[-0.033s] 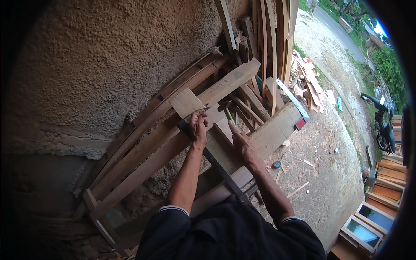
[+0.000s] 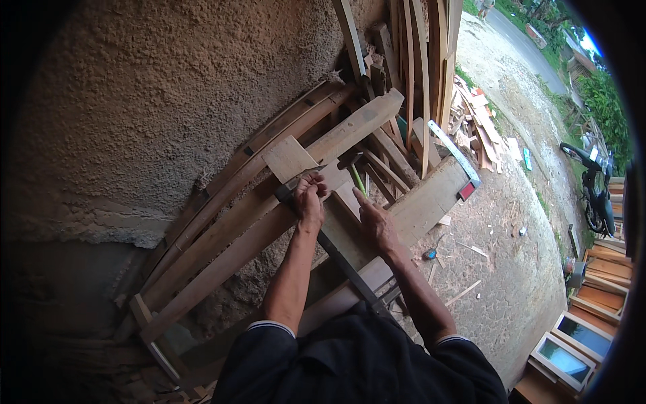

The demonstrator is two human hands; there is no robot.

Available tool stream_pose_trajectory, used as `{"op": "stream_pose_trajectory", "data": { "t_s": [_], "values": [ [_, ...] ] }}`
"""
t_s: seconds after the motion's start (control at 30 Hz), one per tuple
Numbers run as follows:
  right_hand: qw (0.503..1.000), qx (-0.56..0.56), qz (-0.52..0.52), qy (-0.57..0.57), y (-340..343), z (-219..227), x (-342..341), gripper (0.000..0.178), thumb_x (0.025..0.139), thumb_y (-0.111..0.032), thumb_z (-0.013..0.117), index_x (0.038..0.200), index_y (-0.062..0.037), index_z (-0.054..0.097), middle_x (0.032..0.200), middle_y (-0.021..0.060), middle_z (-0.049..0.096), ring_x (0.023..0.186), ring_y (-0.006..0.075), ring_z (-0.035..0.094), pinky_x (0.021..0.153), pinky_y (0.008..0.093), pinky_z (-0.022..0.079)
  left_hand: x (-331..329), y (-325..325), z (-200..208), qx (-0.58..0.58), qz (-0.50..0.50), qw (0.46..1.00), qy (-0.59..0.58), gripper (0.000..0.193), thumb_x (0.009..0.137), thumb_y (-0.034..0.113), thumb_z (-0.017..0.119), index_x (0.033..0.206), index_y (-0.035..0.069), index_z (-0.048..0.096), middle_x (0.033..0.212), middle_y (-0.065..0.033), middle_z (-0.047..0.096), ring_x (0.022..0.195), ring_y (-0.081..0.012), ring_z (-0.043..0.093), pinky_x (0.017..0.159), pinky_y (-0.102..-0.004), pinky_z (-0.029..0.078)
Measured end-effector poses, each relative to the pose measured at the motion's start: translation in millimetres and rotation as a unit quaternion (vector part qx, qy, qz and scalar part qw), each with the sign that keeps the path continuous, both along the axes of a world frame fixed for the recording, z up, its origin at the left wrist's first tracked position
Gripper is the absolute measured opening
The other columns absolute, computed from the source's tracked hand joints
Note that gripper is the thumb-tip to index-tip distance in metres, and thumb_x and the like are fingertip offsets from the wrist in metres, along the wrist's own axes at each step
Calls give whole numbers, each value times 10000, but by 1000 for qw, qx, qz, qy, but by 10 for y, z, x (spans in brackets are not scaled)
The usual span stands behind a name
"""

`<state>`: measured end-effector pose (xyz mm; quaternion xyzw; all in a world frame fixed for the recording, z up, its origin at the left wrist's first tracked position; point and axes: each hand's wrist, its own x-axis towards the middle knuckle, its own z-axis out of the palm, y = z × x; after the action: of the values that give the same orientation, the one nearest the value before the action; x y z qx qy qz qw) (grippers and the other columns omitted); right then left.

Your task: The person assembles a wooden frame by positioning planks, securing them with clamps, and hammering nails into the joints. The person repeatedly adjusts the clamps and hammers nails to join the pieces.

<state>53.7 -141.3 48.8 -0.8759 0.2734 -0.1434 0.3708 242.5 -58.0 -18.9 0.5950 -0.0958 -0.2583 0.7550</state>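
Left hand (image 2: pixel 311 202): curls inward beside a thin dark metal strip (image 2: pixel 314 170) on the pale block (image 2: pixel 289 158); cannot tell whether gripping anything
Right hand (image 2: pixel 379 229): wraps round the green handle of the hammer (image 2: pixel 359 180), with index finger stretched along it
Hammer: points away from the body, with head just beyond the left fingertips, near the pale block
Finger risk: may come from a glancing or misaimed blow, with 2 hands working so near each other
Metal square (image 2: pixel 451 149): rests at the end of the wide board (image 2: pixel 431 200); could slide off through jolts
Stacked timber (image 2: pixel 222 266): might shift under strikes, from uneven support
Lettering: shows nowhere legibly on hammer, square or wood
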Motion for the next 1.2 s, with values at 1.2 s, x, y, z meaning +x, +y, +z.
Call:
{"op": "stream_pose_trajectory", "data": {
  "t_s": [1.2],
  "values": [
    [977,164,-98,-94,-244,-198,665,172,947,-176,658,1073,-61,642,910,179,692,851,304,687,754,406,518,-289,-97,466,170,-76,943,-275,169,944,65,633,1102,9,612,893,-135,713,790,-213,693,702,-349,539]
  ]
}}
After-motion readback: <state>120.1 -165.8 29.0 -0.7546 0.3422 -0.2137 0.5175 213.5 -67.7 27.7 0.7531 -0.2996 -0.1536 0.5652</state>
